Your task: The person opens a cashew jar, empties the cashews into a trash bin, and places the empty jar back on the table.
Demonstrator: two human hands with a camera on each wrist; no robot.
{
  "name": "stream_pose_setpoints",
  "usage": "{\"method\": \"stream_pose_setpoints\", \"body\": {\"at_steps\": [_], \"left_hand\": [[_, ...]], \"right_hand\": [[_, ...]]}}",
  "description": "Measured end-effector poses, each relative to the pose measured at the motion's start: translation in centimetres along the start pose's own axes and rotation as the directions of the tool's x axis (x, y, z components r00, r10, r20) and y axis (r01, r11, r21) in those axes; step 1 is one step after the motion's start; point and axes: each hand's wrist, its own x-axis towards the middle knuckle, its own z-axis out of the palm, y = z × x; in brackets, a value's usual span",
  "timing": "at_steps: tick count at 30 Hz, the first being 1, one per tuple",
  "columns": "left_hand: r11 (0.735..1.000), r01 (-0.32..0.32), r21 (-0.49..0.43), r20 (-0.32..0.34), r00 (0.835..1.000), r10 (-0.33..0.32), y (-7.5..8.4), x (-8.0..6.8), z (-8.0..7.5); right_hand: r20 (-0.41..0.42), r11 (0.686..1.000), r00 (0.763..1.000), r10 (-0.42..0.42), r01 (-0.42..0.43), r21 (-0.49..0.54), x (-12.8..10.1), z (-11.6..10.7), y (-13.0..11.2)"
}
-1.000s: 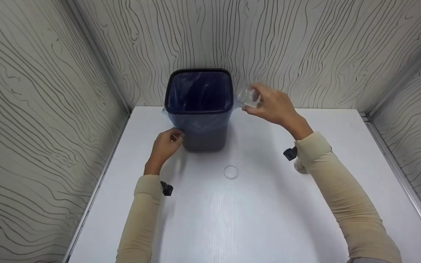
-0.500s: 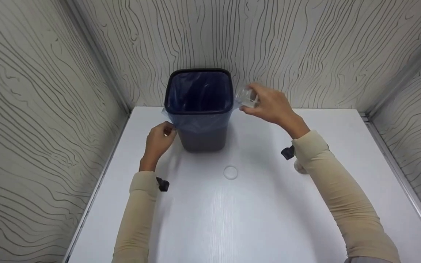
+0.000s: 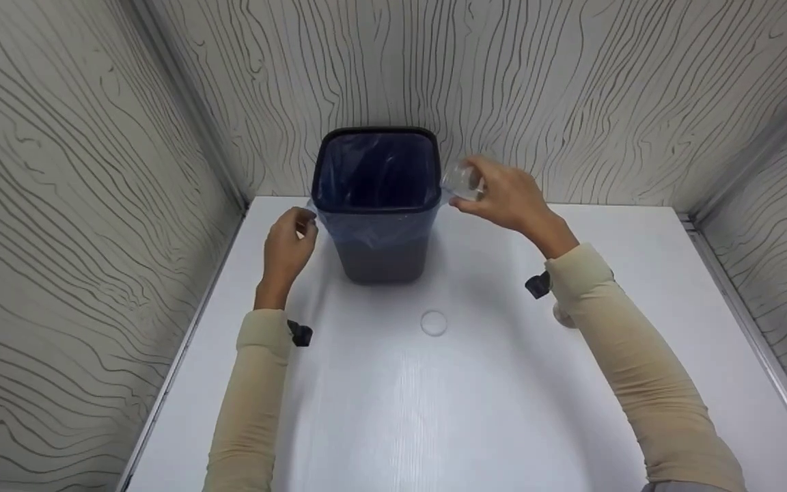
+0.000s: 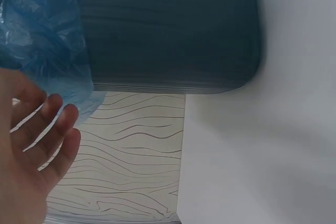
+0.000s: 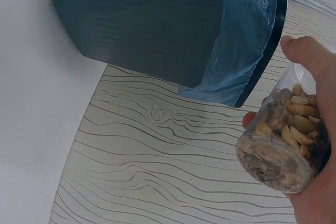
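From overhead, the right hand (image 3: 509, 198) grips a clear jar (image 3: 463, 182) at the bin (image 3: 380, 205) rim; only its wrist view reveals nuts (image 5: 294, 119) inside. The left hand (image 3: 287, 246), fingers relaxed, hovers beside the liner (image 4: 47, 40).

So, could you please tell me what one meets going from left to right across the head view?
Left hand → bin with blue liner → clear jar → right hand gripping it.
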Motion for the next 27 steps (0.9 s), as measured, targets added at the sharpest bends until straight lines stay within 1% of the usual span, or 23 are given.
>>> {"method": "stream_pose_setpoints", "body": {"at_steps": [5, 11, 16, 18, 23, 27], "left_hand": [[1.0, 0.0, 0.003, -0.021, 1.0, 0.0, 0.6, 0.7, -0.5], [0.999, -0.005, 0.04, -0.005, 1.0, 0.005, 1.9, 1.7, -1.2], [0.997, 0.008, 0.071, 0.047, 0.999, -0.011, 2.8, 2.3, -1.5], [0.997, 0.001, 0.074, 0.065, 0.998, -0.006, 3.1, 2.6, -1.6], [0.992, -0.051, 0.114, 0.118, 0.992, 0.037, 4.2, 3.5, -1.9], [0.98, -0.09, 0.179, 0.187, 0.981, 0.056, 4.9, 4.1, -2.0]], "right_hand": [[-0.006, 1.0, 1.0, -0.015, 0.015, -0.007, 0.1, 0.2, 0.0], [0.002, 1.0, 1.0, -0.013, 0.013, -0.009, 0.2, 0.4, 0.0], [0.016, 1.0, 1.0, 0.004, -0.004, 0.005, 0.5, 0.3, -0.1], [0.022, 1.0, 1.0, 0.009, -0.009, 0.011, 0.5, 0.2, -0.1], [0.03, 1.0, 0.999, 0.019, -0.02, 0.017, 0.5, 0.2, -0.2], [0.026, 1.0, 1.0, 0.009, -0.01, 0.015, 0.6, 0.3, -0.3]]}}
